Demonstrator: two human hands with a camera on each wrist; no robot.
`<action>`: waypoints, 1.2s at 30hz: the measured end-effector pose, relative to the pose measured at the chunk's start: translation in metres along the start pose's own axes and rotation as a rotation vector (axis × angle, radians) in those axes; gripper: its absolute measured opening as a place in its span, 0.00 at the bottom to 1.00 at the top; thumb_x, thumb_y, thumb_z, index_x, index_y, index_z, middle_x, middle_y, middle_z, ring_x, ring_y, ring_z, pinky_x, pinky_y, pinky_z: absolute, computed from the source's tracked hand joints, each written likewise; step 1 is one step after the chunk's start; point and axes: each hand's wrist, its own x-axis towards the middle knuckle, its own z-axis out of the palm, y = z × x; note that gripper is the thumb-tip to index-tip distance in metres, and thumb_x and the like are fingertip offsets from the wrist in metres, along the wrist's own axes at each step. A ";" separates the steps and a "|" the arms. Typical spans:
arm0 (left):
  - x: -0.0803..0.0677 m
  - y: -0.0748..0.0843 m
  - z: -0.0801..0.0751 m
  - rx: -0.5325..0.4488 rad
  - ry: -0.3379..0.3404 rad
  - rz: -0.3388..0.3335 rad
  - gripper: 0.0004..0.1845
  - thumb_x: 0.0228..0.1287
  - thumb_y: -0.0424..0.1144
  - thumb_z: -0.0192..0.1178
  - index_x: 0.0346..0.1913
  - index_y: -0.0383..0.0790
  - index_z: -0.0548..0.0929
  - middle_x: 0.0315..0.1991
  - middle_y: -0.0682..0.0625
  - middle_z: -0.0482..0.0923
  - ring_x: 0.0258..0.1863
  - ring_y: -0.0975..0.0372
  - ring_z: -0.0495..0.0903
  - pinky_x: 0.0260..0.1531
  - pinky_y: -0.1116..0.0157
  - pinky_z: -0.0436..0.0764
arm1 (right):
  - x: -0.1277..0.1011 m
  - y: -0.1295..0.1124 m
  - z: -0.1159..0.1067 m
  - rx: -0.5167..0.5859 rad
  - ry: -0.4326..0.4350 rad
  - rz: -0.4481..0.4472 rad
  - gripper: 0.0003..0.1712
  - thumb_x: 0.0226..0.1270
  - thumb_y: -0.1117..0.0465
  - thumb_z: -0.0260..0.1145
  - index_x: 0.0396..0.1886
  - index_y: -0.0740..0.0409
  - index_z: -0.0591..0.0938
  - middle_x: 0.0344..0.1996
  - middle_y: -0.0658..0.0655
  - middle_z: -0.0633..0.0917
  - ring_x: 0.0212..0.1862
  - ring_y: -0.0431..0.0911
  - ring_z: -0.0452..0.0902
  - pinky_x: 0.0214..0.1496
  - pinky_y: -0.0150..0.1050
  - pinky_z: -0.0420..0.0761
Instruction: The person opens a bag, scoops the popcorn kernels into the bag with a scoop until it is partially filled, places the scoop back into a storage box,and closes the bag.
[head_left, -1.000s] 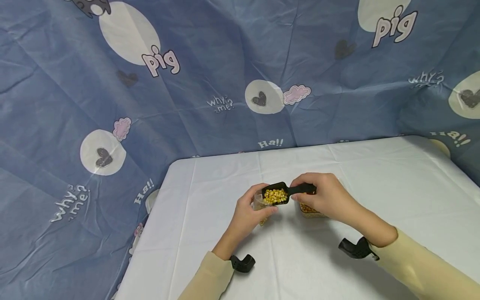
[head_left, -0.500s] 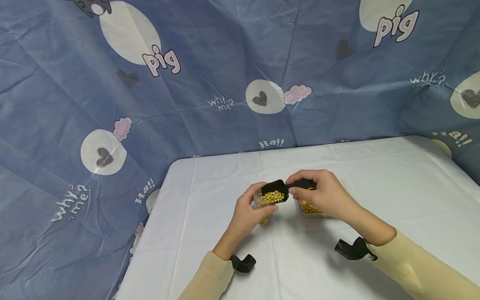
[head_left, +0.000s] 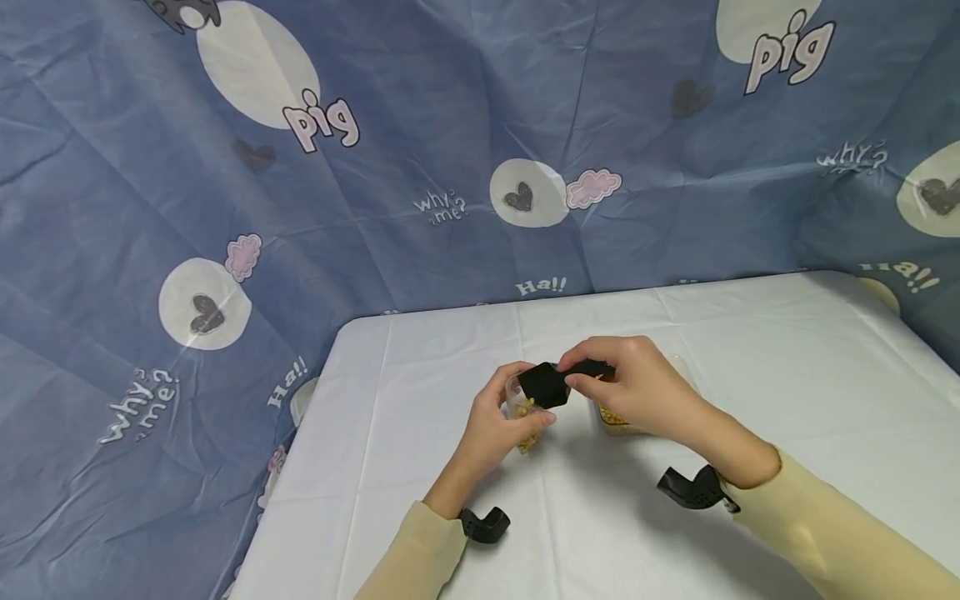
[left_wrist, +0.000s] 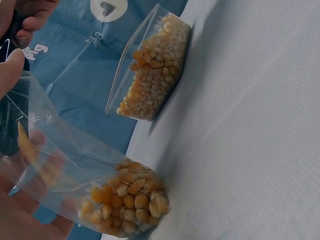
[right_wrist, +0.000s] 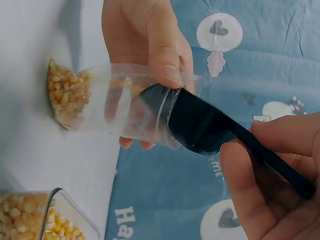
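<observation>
My left hand (head_left: 500, 421) curls round a clear plastic bag (right_wrist: 107, 100), thumb near its mouth. Corn kernels (left_wrist: 132, 200) fill the bottom of the bag, which reaches down to the white cloth. My right hand (head_left: 633, 383) pinches the handle of a black scoop (head_left: 543, 385). The scoop is tipped over, its blade pushed inside the bag's mouth, as the right wrist view shows. Kernels show in the bag just below the blade in the head view. To the right, partly behind my right hand, stands a clear box (left_wrist: 150, 65) of corn kernels.
A white cloth (head_left: 435, 358) covers the table. Behind it hangs a blue printed curtain (head_left: 420, 150). Black wrist cameras sit at both cuffs, the left camera (head_left: 484, 525) close over the cloth.
My right hand has moved left and turned the scoop over, from kernels lying in its upturned blade to its dark back facing up. My left hand has stayed in place with the bag.
</observation>
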 end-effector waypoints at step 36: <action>0.003 -0.006 -0.003 -0.116 -0.040 -0.014 0.34 0.58 0.32 0.74 0.68 0.47 0.73 0.59 0.48 0.79 0.65 0.58 0.72 0.68 0.47 0.61 | -0.014 0.008 -0.025 0.158 0.096 0.255 0.06 0.63 0.61 0.75 0.37 0.44 0.89 0.31 0.46 0.89 0.32 0.43 0.87 0.32 0.38 0.84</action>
